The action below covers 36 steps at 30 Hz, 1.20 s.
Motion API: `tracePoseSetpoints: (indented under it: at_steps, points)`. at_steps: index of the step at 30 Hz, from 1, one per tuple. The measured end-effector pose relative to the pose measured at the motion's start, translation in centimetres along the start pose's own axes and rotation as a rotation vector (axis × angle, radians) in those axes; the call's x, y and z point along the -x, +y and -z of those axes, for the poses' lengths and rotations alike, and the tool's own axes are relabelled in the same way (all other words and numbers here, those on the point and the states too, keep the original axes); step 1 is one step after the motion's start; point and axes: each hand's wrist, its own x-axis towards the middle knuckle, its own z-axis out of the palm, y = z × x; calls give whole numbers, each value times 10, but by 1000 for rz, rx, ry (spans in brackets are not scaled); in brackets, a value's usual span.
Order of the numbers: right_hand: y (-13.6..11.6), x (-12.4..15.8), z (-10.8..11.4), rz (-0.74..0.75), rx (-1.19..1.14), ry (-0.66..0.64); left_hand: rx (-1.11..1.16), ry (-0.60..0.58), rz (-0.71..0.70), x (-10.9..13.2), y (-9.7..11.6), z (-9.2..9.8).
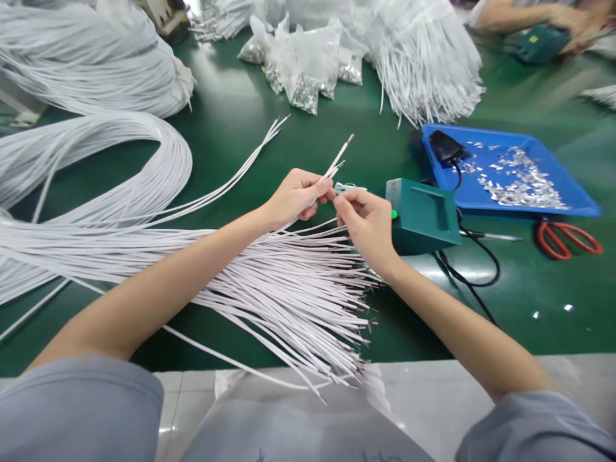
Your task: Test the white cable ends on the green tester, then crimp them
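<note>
My left hand (296, 196) is closed around a white cable (339, 157) whose stripped end points up and to the right. My right hand (366, 221) pinches something small at the cable's end, just left of a small green box-shaped device (423, 215); what it pinches is too small to name. Under both hands lies a fanned bundle of white cables (289, 289) with stripped ends reaching toward the table's near edge.
Large coils of white cable (86, 77) fill the left. Bags of metal terminals (303, 64) and a cable bundle (428, 64) sit at the back. A blue tray (568, 192) holds metal bits. Red-handled scissors (568, 239) lie beside it. Another person's hands (568, 22) work far right.
</note>
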Motion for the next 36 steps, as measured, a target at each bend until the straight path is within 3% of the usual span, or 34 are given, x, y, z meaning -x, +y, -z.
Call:
tracePoseSetpoints:
  at_steps: [2,6,12,16,19,24,31,36]
  points:
    - [-1,-3,2,-56,-92,46,-4,-53,29,1,0,0]
    - [0,-7,5,-48,-169,9,-36,-214,116,2,0,-2]
    - [4,-6,4,-1,-206,5,-52,-38,-77,0,-1,-3]
    - [4,-5,2,19,-244,-5,-115,-125,-158,1,-2,-2]
    - [5,-6,2,50,-239,50,-157,-96,-173,2,-3,-1]
    - [6,-6,6,64,-116,114,-138,-16,-165,0,-4,-1]
    - [-3,-6,8,88,4,112,-54,-27,-148,-1,-4,-3]
    - [-12,-5,10,195,307,117,-103,-12,-206,-2,-1,-6]
